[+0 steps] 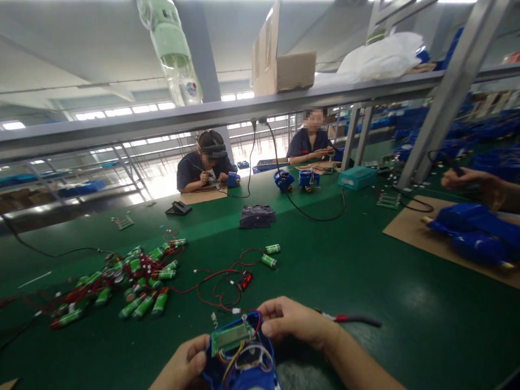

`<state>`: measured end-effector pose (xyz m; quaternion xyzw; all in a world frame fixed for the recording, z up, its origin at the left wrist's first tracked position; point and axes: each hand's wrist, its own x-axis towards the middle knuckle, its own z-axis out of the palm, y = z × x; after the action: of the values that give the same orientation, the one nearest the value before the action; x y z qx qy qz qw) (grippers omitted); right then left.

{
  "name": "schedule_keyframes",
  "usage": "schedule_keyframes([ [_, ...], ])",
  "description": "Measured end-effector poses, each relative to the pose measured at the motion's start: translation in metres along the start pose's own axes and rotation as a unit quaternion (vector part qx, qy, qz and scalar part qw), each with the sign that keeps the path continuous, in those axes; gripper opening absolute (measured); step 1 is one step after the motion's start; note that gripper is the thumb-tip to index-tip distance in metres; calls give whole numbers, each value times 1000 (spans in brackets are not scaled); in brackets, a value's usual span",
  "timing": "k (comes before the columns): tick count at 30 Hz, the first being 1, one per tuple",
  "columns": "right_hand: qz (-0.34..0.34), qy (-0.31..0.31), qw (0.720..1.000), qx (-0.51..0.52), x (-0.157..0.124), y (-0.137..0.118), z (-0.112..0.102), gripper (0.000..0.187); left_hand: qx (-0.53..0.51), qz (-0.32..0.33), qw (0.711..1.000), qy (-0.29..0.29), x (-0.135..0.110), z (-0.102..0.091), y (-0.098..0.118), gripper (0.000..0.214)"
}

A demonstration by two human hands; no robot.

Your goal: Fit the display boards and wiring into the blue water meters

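Both my hands hold a blue plastic device (244, 360) at the near edge of the green table (365, 271). Its casing is open, showing a green circuit board (231, 336) and coloured wires. My left hand (184, 365) grips the device's left side with the thumb on it. My right hand (290, 322) is closed over its upper right corner. A red and black probe (351, 319) lies just right of my right hand. Red wires lead from the device to a small red digit display (245, 280).
A pile of green batteries with red wires (122, 284) lies at the left, two loose batteries (270, 255) in the middle. Two people sit working across the table. Another person's hand (471, 181) and blue parts (475, 235) on cardboard are at the right.
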<state>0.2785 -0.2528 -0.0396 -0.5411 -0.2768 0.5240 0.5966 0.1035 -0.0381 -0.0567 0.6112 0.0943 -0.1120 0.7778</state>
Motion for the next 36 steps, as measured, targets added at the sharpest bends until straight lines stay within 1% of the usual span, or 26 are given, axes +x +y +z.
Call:
schedule_keyframes([
  [5, 1, -3, 1000, 5, 0, 0, 0, 57, -3, 11, 1000, -1, 2, -3, -5, 74],
  [10, 5, -2, 1000, 14, 0, 1, -1, 55, -2, -4, 1000, 18, -2, -2, -2, 69],
  [16, 4, -1, 1000, 16, 1, 2, -1, 57, -3, 3, 1000, -4, 3, -3, -4, 71],
  [19, 6, -3, 1000, 16, 1, 2, -1, 56, 0, 7, 1000, -5, 4, -3, -4, 72],
  [26, 6, -1, 1000, 16, -1, 0, -1, 57, 4, -8, 1000, 19, -3, 1, 2, 70],
  [36, 2, -8, 1000, 12, 0, 0, -1, 54, 9, -4, 999, 43, -9, 4, 5, 65],
])
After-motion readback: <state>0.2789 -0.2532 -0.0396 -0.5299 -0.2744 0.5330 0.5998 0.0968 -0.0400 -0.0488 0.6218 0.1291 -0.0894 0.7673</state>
